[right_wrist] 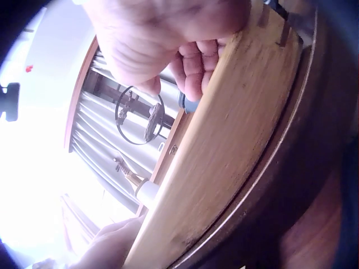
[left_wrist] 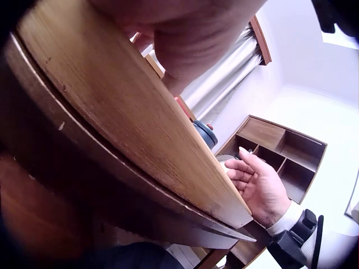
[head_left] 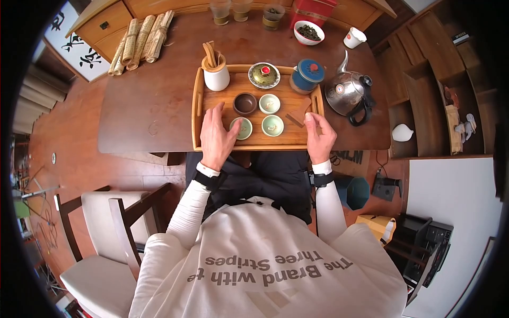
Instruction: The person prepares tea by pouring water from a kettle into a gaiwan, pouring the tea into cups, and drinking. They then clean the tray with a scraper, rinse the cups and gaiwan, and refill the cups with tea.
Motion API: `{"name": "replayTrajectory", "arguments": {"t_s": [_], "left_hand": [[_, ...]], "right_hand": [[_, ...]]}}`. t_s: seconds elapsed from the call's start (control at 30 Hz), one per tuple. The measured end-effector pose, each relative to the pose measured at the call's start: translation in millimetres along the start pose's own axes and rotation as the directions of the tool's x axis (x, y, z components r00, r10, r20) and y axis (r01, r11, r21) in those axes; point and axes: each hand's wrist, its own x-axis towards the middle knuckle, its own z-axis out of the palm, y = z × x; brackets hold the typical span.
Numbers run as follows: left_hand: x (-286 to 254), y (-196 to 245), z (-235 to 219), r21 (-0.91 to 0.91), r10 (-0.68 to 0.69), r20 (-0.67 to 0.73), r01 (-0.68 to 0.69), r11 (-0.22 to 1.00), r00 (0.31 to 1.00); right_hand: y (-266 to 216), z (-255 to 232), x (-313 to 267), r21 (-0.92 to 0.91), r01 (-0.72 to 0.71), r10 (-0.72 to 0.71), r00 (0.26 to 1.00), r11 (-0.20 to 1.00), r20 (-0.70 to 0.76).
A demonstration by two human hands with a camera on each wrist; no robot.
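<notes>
On a wooden tray (head_left: 249, 144) stand a dark brown cup (head_left: 245, 104) and three pale green cups, one at the back right (head_left: 269, 104), one at the front right (head_left: 273, 126) and one at the front left (head_left: 244, 129). My left hand (head_left: 216, 139) is over the tray's front left part, fingers extended and thumb right at the front left cup's rim. At the tray's front right corner is my right hand (head_left: 321, 137), its fingers loosely bent with nothing visible between them and the thumb. Close to its fingertips lies a flat brown piece (head_left: 299, 112).
The tray also bears a white tool holder (head_left: 216, 79), a lidded bowl (head_left: 264, 79) and a blue lidded jar (head_left: 307, 76). A steel kettle (head_left: 344, 96) stands to its right. Bamboo scrolls (head_left: 142, 41), a bowl of leaves (head_left: 308, 34) and a paper cup (head_left: 354, 38) are farther back.
</notes>
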Motion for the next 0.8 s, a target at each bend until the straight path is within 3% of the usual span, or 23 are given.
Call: {"name": "replayTrajectory", "arguments": {"t_s": [0.13, 0.27, 0.6, 0.8], "left_hand": [[12, -3, 8, 0.032, 0.026, 0.046, -0.028, 0.999, 0.999], [22, -1, 15, -0.015, 0.033, 0.116, -0.031, 0.999, 0.993], [39, 9, 22, 0.113, 0.045, 0.156, -0.063, 0.992, 0.987], [44, 4, 17, -0.084, -0.123, 0.187, 0.141, 0.987, 0.975]], "right_hand": [[2, 6, -6, 0.0, -0.018, 0.018, 0.999, 1.0, -0.028], [8, 9, -12, -0.04, 0.077, -0.08, 0.993, 0.996, -0.088], [6, 9, -12, -0.073, 0.096, -0.1, 0.993, 0.993, -0.06], [12, 9, -12, -0.089, 0.127, -0.132, 0.99, 0.988, -0.059]]}}
